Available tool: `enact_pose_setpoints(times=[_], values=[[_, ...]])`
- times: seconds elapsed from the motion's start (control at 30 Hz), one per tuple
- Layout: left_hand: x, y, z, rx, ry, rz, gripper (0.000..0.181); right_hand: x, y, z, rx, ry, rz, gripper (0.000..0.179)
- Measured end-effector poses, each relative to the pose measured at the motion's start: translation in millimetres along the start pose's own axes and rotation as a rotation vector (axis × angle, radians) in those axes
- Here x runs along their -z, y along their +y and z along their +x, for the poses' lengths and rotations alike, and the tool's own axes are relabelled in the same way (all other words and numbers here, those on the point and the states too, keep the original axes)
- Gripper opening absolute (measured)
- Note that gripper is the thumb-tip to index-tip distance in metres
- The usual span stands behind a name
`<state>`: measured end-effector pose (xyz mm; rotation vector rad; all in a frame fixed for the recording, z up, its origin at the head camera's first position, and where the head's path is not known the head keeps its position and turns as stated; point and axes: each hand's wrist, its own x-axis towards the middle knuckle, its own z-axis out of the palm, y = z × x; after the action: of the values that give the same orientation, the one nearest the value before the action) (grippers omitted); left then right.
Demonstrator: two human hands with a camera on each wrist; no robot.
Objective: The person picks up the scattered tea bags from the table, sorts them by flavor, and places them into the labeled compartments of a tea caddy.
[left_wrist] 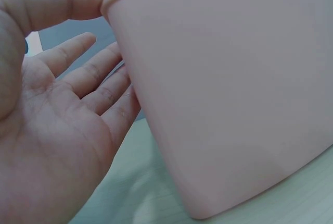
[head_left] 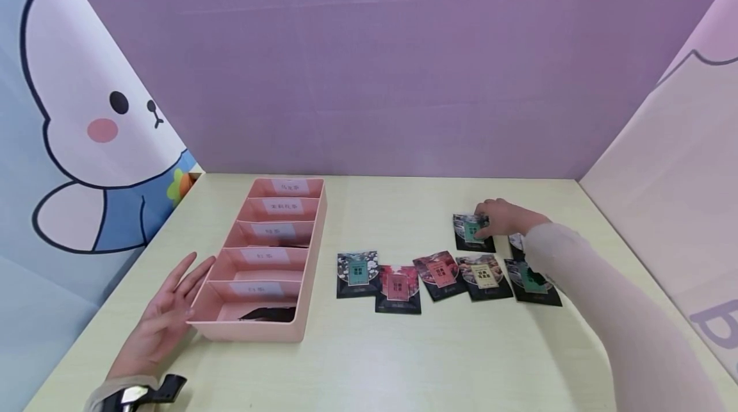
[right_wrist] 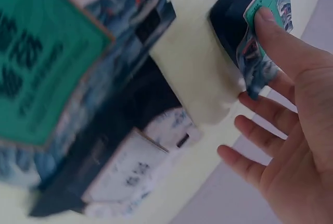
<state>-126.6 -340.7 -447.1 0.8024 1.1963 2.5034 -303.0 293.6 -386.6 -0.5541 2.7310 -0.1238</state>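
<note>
My right hand point(head_left: 506, 217) pinches a dark tea sachet with a green label point(right_wrist: 260, 15), thumb on its front and fingers behind it. In the head view this sachet is at the back of the group, partly covered by the fingers. My left hand point(head_left: 164, 319) is at the near left corner of a pink divided box point(head_left: 309, 277), its fingers fairly straight. In the left wrist view the thumb touches the box's rim and the fingertips lie along its wall. A dark sachet point(head_left: 271, 314) lies in the box's nearest compartment.
Several sachets lie right of the box: a teal-labelled one point(head_left: 357, 274), a pink-labelled one point(head_left: 398, 290), a red-labelled one point(head_left: 441, 275), a cream-labelled one point(head_left: 484, 277) and a green-labelled one point(head_left: 533, 282). A white-labelled sachet point(right_wrist: 127, 169) is partly hidden by the right sleeve in the head view.
</note>
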Motion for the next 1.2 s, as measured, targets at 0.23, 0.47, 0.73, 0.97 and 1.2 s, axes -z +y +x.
enact_pose_setpoints(times=[0.23,0.47,0.73,0.97,1.2], values=[[0.9,-1.0,1.0,-0.028,-0.06,-0.032,0.087,-9,7,2.1,0.018,0.088,0.217,0.053],[-0.9,-1.3,1.3,-0.013,-0.027,-0.033,0.088,-11,4,1.0,0.007,0.14,0.353,0.046],[-2.7,0.2,1.4,0.0,-0.021,-0.025,0.086,-9,3,-0.7,-0.028,0.16,0.487,0.044],[-2.8,0.6,0.9,0.005,0.008,-0.033,0.087,-3,1,-3.5,-0.027,0.213,0.564,0.039],[-3.5,-0.9,1.1,-0.01,-0.01,-0.064,0.088,-1,2,-0.8,-0.049,0.242,0.596,0.033]])
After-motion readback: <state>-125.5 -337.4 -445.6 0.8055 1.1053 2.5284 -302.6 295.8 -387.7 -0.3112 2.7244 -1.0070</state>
